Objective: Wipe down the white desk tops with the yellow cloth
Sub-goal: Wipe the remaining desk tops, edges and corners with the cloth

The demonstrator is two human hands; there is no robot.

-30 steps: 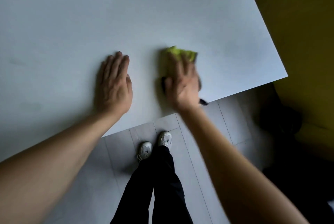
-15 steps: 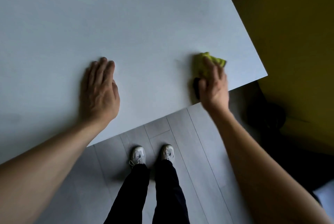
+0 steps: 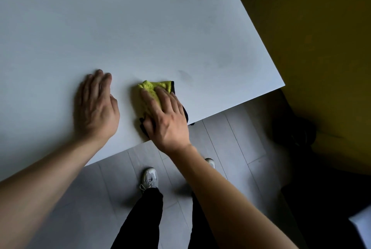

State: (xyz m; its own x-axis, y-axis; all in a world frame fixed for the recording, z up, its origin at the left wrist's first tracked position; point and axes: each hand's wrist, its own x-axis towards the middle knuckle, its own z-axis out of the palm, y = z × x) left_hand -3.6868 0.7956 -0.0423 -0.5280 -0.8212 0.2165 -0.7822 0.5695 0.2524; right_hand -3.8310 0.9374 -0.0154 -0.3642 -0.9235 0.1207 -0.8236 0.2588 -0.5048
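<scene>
The white desk top [image 3: 140, 27] fills the upper left of the head view. A yellow cloth [image 3: 153, 88] with a dark underside lies near the desk's front edge. My right hand [image 3: 166, 116] presses flat on top of the cloth, fingers spread and pointing up-left. My left hand [image 3: 95, 108] rests palm down on the bare desk just left of the cloth, holding nothing. A faint dark smudge [image 3: 184, 74] shows on the surface just right of the cloth.
The desk's right corner [image 3: 281, 85] lies close to a yellow wall [image 3: 311, 27]. Grey plank floor [image 3: 230, 138] runs below the front edge, with my legs and white shoes [image 3: 149, 176] there. A dark object [image 3: 295, 130] sits on the floor by the wall.
My right hand has slid the cloth left along the front edge, from near the right corner back toward my left hand. The left hand stays planted on the desk.
</scene>
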